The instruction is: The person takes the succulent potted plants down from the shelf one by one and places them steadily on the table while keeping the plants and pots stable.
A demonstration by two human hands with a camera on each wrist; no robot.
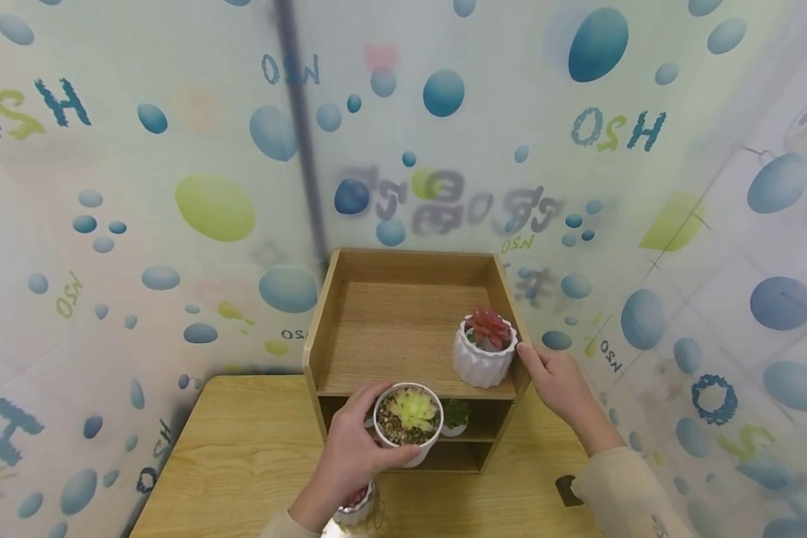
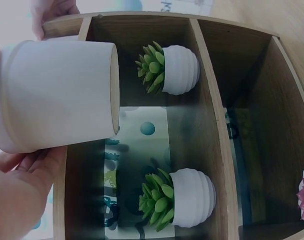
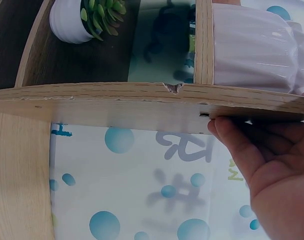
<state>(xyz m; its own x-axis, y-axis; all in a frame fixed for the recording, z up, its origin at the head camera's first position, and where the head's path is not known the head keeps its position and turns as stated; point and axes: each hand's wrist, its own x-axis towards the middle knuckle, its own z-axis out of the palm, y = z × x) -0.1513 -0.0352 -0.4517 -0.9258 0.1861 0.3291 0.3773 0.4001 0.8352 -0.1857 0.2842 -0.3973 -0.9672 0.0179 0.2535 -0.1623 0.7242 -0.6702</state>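
Note:
My left hand (image 1: 350, 441) grips a white round pot (image 2: 56, 95) that holds a yellow-green succulent (image 1: 413, 407) in gravel. This pot is held up in front of a small wooden shelf (image 1: 390, 321), near its top board. On the shelf's right side panel, my right hand (image 1: 565, 388) grips the edge; in the right wrist view a fingertip (image 3: 219, 126) touches the outer face and the other fingers are partly hidden. A fluted white pot (image 1: 483, 365) with a red succulent (image 1: 488, 329) stands on the top board, close beside the right hand.
Two ribbed white pots (image 2: 182, 70) with green succulents stand in the middle compartment. Another red succulent pot (image 1: 356, 509) sits on the wooden table (image 1: 242, 441) below the left hand. A small dark object (image 1: 568, 491) lies near the right sleeve. Patterned curtains surround the table.

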